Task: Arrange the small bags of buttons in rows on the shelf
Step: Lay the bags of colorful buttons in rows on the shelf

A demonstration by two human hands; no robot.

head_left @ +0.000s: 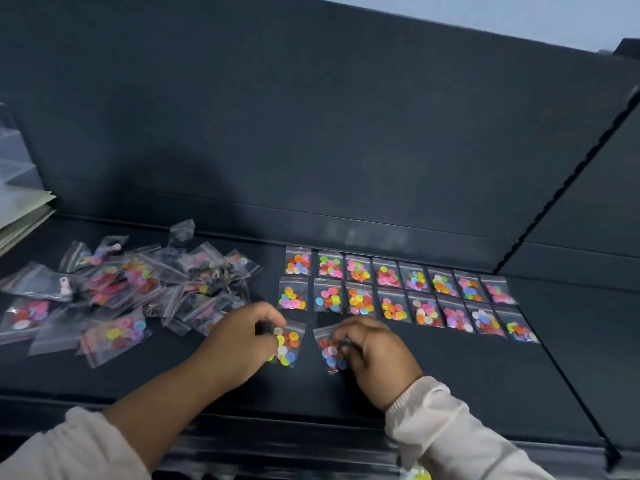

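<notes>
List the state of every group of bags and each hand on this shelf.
back row, eight bags, flat, lined up.
second row, eight bags, flat, lined up.
left bag, lying in front, pinched by left hand.
right bag, lying in front, gripped by right hand.
pile, unsorted, overlapping.

left sleeve point(69, 445): pale pinkish-white, long, soft fabric | right sleeve point(457, 434): same pale fabric, ribbed cuff point(410, 398) at wrist | left hand point(239, 344), right hand point(377, 355): bare

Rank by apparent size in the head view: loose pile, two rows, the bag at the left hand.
1. Loose pile.
2. Two rows, nearly as wide but thinner.
3. Bag at left hand.
</notes>
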